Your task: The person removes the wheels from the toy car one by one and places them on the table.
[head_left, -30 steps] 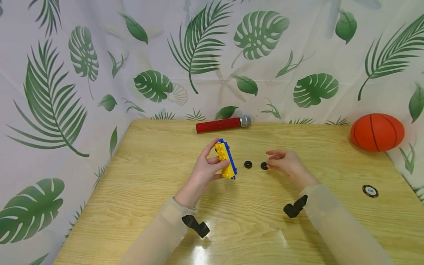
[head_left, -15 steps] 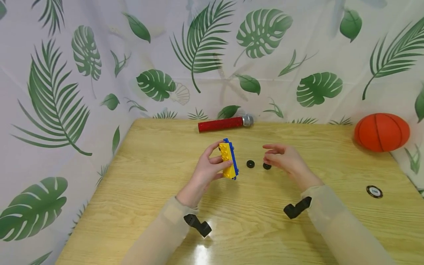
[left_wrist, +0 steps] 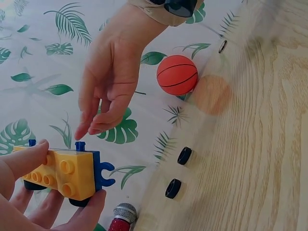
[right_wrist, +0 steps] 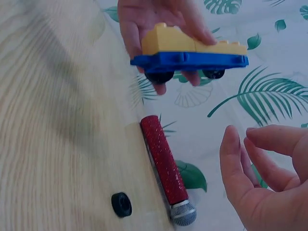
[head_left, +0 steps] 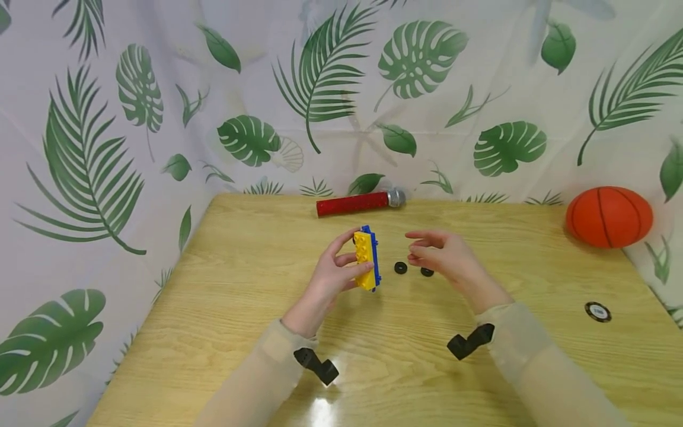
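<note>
My left hand (head_left: pixel 333 274) grips a toy car (head_left: pixel 365 261) above the table, its yellow studded top facing left in the head view. The car has a blue base with a hook at one end. Two black wheels show on one side in the right wrist view; bare blue pegs stick out in the left wrist view. My right hand (head_left: pixel 450 260) hovers to the right of the car, fingers loosely bent, with nothing visible between them. Below it lie two loose black wheels, the nearer-left one (head_left: pixel 401 268) and another (head_left: pixel 427 272) partly covered by the hand.
A red microphone (head_left: pixel 353 204) with a silver head lies along the table's back edge. At the back right sits an orange basketball-patterned ball (head_left: pixel 609 217). A round chip (head_left: pixel 597 312) rests on the right side of the wooden table (head_left: pixel 224 308). Leaf-printed cloth (head_left: pixel 341 71) stands behind.
My right hand has risen from beside the right-hand loose wheel and shifted left toward the toy car. The left hand keeps holding the car almost in place; both loose wheels stay on the table.
</note>
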{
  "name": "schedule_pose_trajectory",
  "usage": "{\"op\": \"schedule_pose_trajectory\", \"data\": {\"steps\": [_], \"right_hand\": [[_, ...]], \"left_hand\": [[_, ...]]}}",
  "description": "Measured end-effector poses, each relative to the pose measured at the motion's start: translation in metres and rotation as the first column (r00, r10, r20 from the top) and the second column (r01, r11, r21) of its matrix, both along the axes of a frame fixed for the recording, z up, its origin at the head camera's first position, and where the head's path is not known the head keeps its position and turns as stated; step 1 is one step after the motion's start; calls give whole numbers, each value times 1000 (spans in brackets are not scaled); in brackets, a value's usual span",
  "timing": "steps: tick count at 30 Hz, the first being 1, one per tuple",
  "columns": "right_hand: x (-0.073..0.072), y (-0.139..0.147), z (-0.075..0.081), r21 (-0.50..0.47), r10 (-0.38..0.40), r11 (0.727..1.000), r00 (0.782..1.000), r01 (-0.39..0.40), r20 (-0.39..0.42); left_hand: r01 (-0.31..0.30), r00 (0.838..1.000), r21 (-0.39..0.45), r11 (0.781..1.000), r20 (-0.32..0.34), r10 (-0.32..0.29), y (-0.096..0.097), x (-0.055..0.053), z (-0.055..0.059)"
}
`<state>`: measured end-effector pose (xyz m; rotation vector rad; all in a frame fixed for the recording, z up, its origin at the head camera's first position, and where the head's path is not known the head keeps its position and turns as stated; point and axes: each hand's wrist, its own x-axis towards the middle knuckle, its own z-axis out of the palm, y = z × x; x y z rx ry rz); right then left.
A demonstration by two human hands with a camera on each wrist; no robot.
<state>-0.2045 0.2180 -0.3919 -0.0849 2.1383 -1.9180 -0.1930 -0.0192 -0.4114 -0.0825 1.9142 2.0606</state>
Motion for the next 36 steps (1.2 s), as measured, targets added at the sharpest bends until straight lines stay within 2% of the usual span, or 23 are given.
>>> {"op": "schedule_pose_trajectory", "data": {"steps": [6, 15, 31, 36], "right_hand": [[4, -12, 12, 6, 28, 1000, 999, -28, -20], [8, -21, 21, 24, 53, 998, 998, -52, -33], [8, -27, 18, -51, 59, 997, 998, -60, -25], [8, -28, 16, -78, 68, 995, 997, -70, -23]], "left_hand": [[17, 1000, -25, 1000, -11, -17, 1, 0, 0], [63, 998, -26, 998, 15, -63, 3, -2, 0], [81, 996, -13, 997, 24, -81, 2, 1, -1], [95, 995, -6, 995, -14, -95, 1, 4, 0]]}}
